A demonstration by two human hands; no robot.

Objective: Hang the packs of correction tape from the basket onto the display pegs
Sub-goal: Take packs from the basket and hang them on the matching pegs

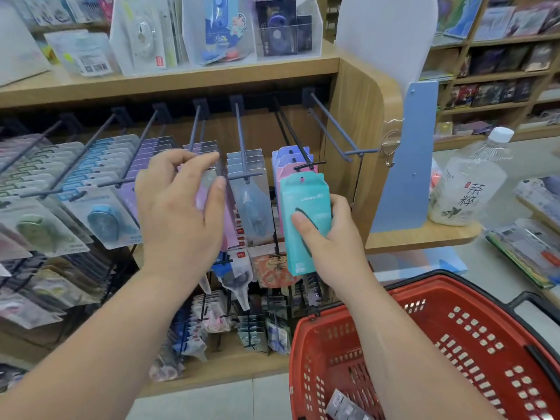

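Note:
My right hand (328,234) grips a teal pack of correction tape (304,201) upright, its hang hole just below the tip of a black peg (298,140) that carries pink and lilac packs (291,157). My left hand (178,204) is raised in front of the pegged pink packs (212,177), fingers loosely bent, thumb and fingers near the front pack; a grip on it cannot be made out. A red basket (454,298) sits at lower right with a clear pack (345,407) in its bottom.
Rows of pegs full of tape packs (100,189) fill the wooden display to the left and below. An empty blue peg (336,131) juts out at right. A plastic bottle (468,183) stands on the side ledge. Clear boxes (218,28) line the shelf above.

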